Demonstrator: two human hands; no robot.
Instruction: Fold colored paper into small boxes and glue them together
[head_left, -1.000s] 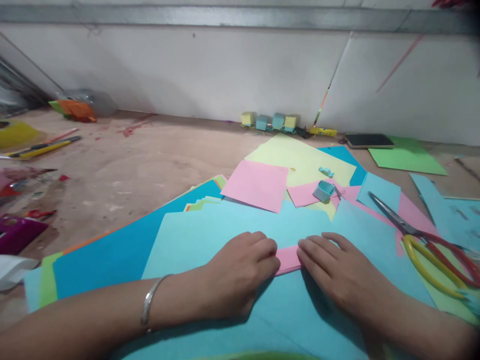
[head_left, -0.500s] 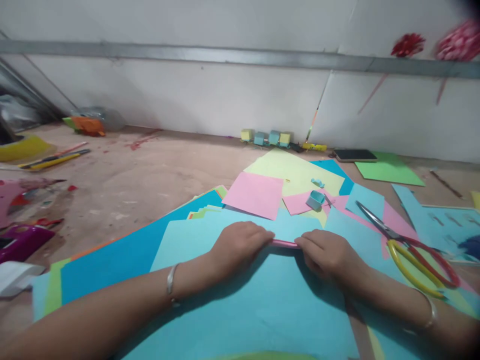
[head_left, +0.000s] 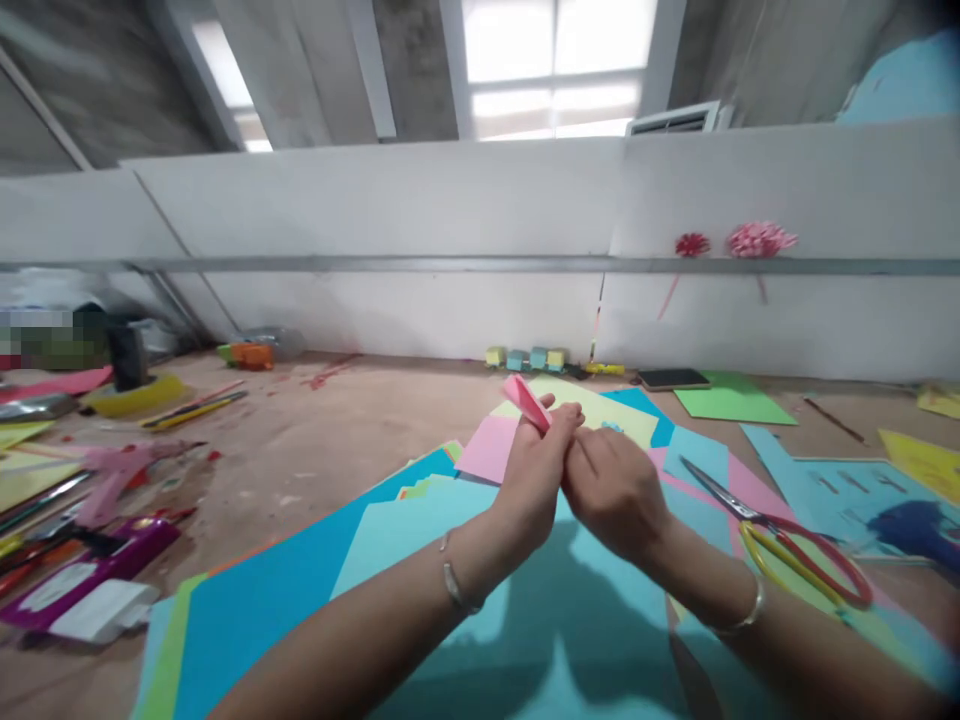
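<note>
I have the left hand (head_left: 536, 485) clamped narrowly on the folded pink paper (head_left: 527, 402), whose free end sticks up past the thumb, tilted toward the far edge of the worktop (head_left: 375, 410). The right hand (head_left: 616, 490) is curled and pressed up against the left; its fingertips are hidden from me, so I cannot tell whether that grip has any of the paper. Both hands are raised, and their shadows fall on the large light blue sheet (head_left: 420, 540) below. Each wrist carries a silver bangle.

Under the light blue sheet, a darker blue sheet (head_left: 285, 590) reaches out toward the worktop's left edge. Just beyond my hands I see a flat pink sheet (head_left: 480, 450), partly covered from view by the left one, and a pale yellow sheet (head_left: 607, 405) farther back. To the right of the right hand lie the scissors (head_left: 752, 513), blades pointing toward the far edge, one handle loop yellow and the other red.

Along that far edge, by the white wall panel, I can make out a row of small yellow and blue blocks (head_left: 538, 359), a yellow tube (head_left: 604, 369) and a dark phone (head_left: 673, 379) beside a green sheet (head_left: 739, 400). Toward the left edge sit a pink glue gun (head_left: 111, 482), a purple object (head_left: 142, 550) and a white block (head_left: 105, 608).
</note>
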